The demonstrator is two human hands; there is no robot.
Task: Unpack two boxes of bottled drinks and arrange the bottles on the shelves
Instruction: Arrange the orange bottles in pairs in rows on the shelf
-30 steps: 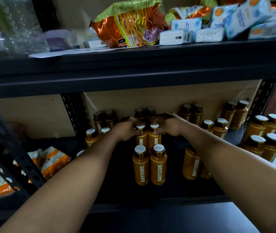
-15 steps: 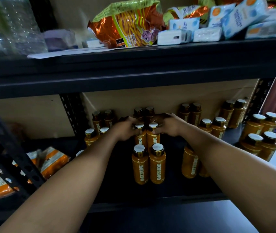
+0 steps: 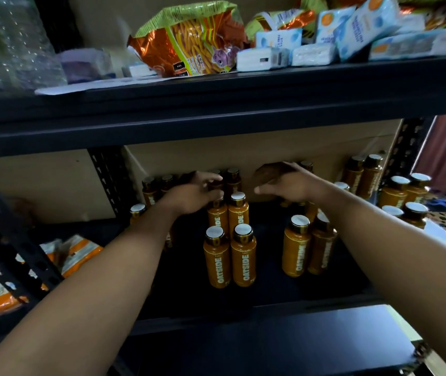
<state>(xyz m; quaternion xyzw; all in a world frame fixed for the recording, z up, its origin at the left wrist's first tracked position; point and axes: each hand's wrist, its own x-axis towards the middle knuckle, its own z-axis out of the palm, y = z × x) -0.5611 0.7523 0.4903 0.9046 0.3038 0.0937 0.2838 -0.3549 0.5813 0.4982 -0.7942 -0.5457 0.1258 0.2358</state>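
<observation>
Arranging step. Left grip (image 3: 194,195) curled over far bottles (image 3: 217,219) on shelf (image 3: 270,294); right grip (image 3: 284,184) loose, empty. Next: straighten rows.

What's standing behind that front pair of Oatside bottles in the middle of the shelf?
Two more pairs in line: a middle pair, then a back pair by the cardboard wall. The left hand covers part of each pair's left bottle.

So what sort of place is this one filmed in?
Probably a storeroom or small shop's stock area: black slotted-steel shelving, rows of identical orange white-capped bottles labelled Oatside, and foil snack bags and blue-and-white packets piled on the upper shelf.
</observation>
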